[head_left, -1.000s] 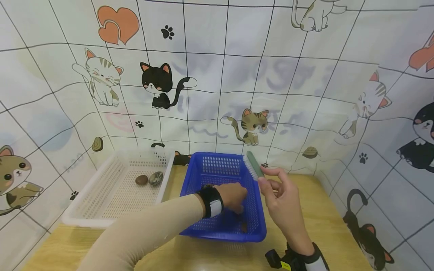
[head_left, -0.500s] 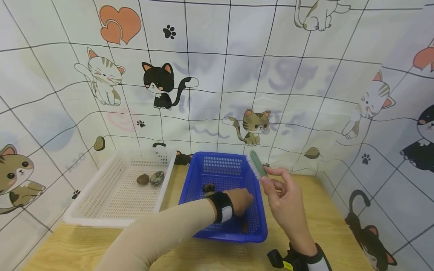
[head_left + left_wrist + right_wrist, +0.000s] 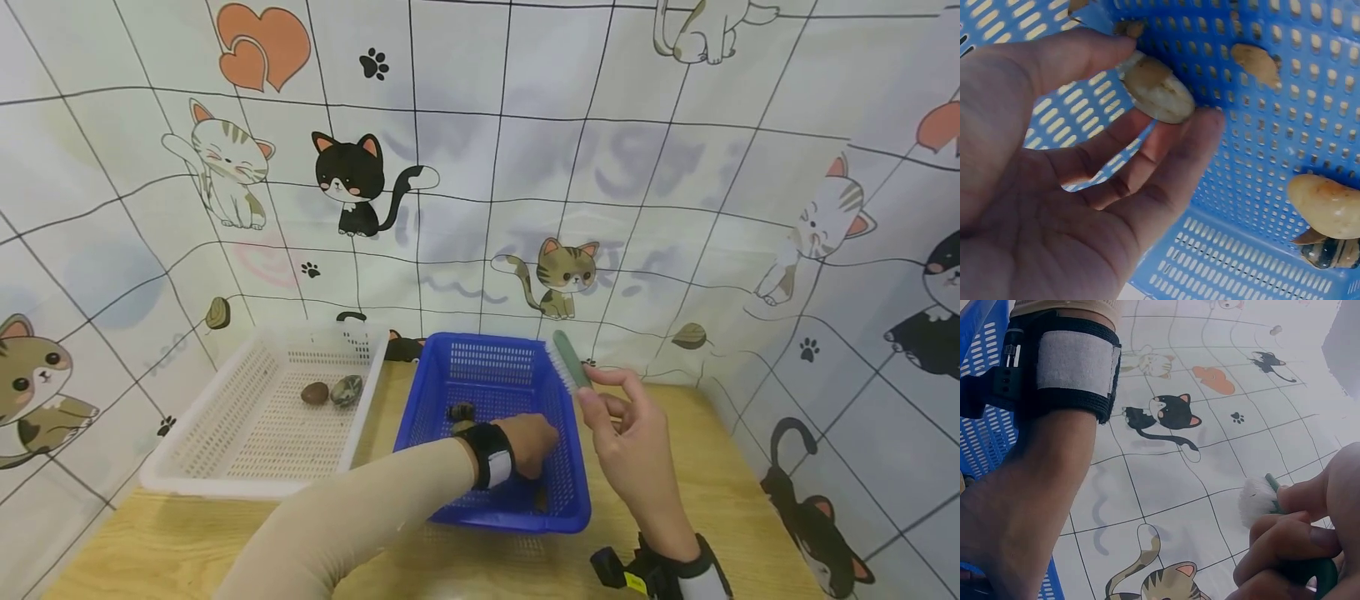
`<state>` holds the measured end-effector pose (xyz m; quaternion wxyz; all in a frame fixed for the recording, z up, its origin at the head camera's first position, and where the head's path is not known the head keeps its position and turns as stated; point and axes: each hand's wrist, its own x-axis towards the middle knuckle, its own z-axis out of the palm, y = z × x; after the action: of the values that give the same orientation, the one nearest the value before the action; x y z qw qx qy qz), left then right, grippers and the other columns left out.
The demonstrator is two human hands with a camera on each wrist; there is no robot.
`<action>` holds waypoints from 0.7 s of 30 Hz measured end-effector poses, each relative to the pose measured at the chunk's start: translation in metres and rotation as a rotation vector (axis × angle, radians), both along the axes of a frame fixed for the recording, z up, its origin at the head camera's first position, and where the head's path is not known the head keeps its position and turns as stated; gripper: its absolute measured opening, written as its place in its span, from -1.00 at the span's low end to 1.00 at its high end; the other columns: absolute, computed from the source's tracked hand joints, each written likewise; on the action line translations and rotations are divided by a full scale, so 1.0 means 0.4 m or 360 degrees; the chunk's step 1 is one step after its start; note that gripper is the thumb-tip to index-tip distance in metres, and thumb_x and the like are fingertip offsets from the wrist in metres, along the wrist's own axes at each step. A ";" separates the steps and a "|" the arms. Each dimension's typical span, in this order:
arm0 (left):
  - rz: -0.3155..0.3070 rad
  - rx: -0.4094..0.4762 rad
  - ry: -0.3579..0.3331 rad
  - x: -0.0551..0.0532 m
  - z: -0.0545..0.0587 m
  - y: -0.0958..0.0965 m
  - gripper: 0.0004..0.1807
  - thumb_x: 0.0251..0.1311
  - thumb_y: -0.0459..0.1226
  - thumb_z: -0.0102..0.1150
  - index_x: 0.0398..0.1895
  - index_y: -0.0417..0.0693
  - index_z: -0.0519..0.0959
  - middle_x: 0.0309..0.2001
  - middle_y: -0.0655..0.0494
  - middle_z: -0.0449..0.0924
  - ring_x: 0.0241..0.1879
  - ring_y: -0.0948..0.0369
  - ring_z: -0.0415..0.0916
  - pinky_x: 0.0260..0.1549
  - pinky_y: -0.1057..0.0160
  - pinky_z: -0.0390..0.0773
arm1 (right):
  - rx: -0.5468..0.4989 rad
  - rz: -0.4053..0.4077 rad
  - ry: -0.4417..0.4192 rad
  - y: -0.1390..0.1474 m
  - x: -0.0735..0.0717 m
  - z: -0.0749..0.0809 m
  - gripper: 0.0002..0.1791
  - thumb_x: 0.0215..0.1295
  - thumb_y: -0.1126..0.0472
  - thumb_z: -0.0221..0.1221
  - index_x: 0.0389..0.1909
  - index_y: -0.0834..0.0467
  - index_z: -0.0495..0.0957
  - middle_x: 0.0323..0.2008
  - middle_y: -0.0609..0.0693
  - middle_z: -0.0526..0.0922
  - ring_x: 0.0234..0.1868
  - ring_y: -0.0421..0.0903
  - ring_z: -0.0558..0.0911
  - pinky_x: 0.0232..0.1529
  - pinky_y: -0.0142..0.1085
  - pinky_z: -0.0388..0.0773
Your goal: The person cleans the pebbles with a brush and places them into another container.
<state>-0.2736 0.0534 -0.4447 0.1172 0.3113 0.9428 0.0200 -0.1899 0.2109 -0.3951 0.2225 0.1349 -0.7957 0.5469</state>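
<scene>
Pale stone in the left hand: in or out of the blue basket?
In. Left wrist view: the left hand holds the pale stone with the slotted blue basket around it. Whether they touch, cannot tell.

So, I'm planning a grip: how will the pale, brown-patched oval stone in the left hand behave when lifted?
The stone may be slippery, since its surface looks smooth. Its rounded shape suggests it could roll if released. Looking solid, it's probably stiff.

Blue bskt [image 3: 491,360] in all 3 POVs
</scene>
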 end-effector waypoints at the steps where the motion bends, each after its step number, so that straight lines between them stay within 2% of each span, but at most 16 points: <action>1: -0.0011 0.0005 0.0004 -0.004 -0.001 -0.002 -0.71 0.35 -0.38 0.63 0.08 0.01 0.83 -0.16 0.13 0.87 -0.29 0.22 0.63 -0.19 0.24 0.81 | 0.0003 -0.0006 0.0001 0.000 -0.001 0.000 -0.69 0.78 0.27 0.28 0.37 0.26 0.64 0.05 0.36 0.91 -0.23 -0.31 0.77 -0.64 -0.32 0.39; 5: -0.0015 0.0042 -0.0022 -0.024 -0.006 -0.012 -0.68 0.28 -0.34 0.69 0.06 0.00 0.83 -0.18 0.12 0.87 -0.32 0.23 0.65 -0.18 0.25 0.85 | -0.0010 -0.0006 -0.0001 0.002 -0.001 0.003 -0.69 0.79 0.26 0.28 0.38 0.25 0.64 -0.04 0.36 0.90 -0.47 -0.36 0.52 -0.65 -0.32 0.36; 8: -0.0004 0.0097 -0.0050 -0.043 0.001 -0.025 -0.71 0.26 -0.29 0.74 -0.02 -0.01 0.81 -0.29 0.16 0.79 -0.39 0.25 0.62 -0.33 0.32 0.77 | -0.0027 0.0001 -0.0006 0.000 -0.001 0.004 -0.69 0.79 0.26 0.28 0.39 0.23 0.65 -0.18 0.23 0.86 -0.57 -0.29 0.32 -0.67 -0.32 0.34; 11: 0.0010 0.0181 -0.0068 -0.061 0.015 -0.043 -0.75 0.25 -0.26 0.74 -0.26 0.02 0.73 -0.45 0.24 0.64 -0.50 0.29 0.52 -0.52 0.39 0.60 | -0.0024 0.0001 -0.0007 -0.001 -0.002 0.004 -0.69 0.79 0.25 0.28 0.40 0.22 0.65 -0.34 0.03 0.77 -0.60 -0.26 0.30 -0.69 -0.32 0.34; 13: 0.0017 0.0230 -0.0085 -0.072 0.026 -0.057 -0.67 0.27 -0.25 0.71 -0.42 0.05 0.62 -0.54 0.29 0.52 -0.57 0.33 0.41 -0.60 0.43 0.45 | -0.0018 -0.0002 -0.0009 -0.001 -0.002 0.003 -0.68 0.79 0.25 0.28 0.40 0.22 0.65 -0.42 -0.06 0.70 -0.60 -0.26 0.30 -0.69 -0.32 0.34; 15: 0.0017 0.0306 -0.0103 -0.080 0.037 -0.074 -0.61 0.29 -0.26 0.67 -0.49 0.07 0.55 -0.58 0.30 0.47 -0.60 0.34 0.32 -0.62 0.43 0.36 | -0.0014 0.0000 -0.0011 -0.001 -0.001 0.002 -0.68 0.79 0.25 0.27 0.41 0.22 0.64 -0.48 -0.09 0.63 -0.60 -0.25 0.30 -0.68 -0.32 0.35; 18: 0.0021 0.0430 -0.0103 -0.079 0.062 -0.104 -0.71 0.34 -0.23 0.65 -0.37 0.02 0.62 -0.48 0.27 0.57 -0.52 0.34 0.40 -0.53 0.44 0.45 | -0.0011 0.0001 -0.0021 -0.001 0.000 0.002 -0.67 0.80 0.24 0.27 0.41 0.22 0.63 -0.49 -0.09 0.61 -0.59 -0.23 0.31 -0.66 -0.32 0.37; 20: 0.0007 0.0509 -0.0085 -0.075 0.078 -0.125 -0.76 0.36 -0.20 0.64 -0.15 -0.04 0.71 -0.33 0.21 0.70 -0.40 0.32 0.54 -0.39 0.42 0.62 | -0.0011 -0.0001 -0.0026 -0.001 0.001 0.002 -0.67 0.80 0.23 0.27 0.42 0.22 0.63 -0.49 -0.07 0.61 -0.59 -0.23 0.32 -0.67 -0.32 0.37; 21: -0.0001 0.0545 -0.0081 -0.072 0.087 -0.135 -0.72 0.38 -0.18 0.64 -0.05 -0.07 0.71 -0.24 0.17 0.74 -0.33 0.30 0.59 -0.31 0.40 0.68 | -0.0009 -0.0004 -0.0028 0.000 0.001 0.003 -0.67 0.80 0.23 0.26 0.42 0.21 0.63 -0.48 -0.05 0.62 -0.60 -0.23 0.32 -0.67 -0.32 0.37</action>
<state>-0.3024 -0.0006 -0.4100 0.0864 0.3265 0.9222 0.1882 -0.1894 0.2108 -0.3941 0.2166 0.1285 -0.7962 0.5502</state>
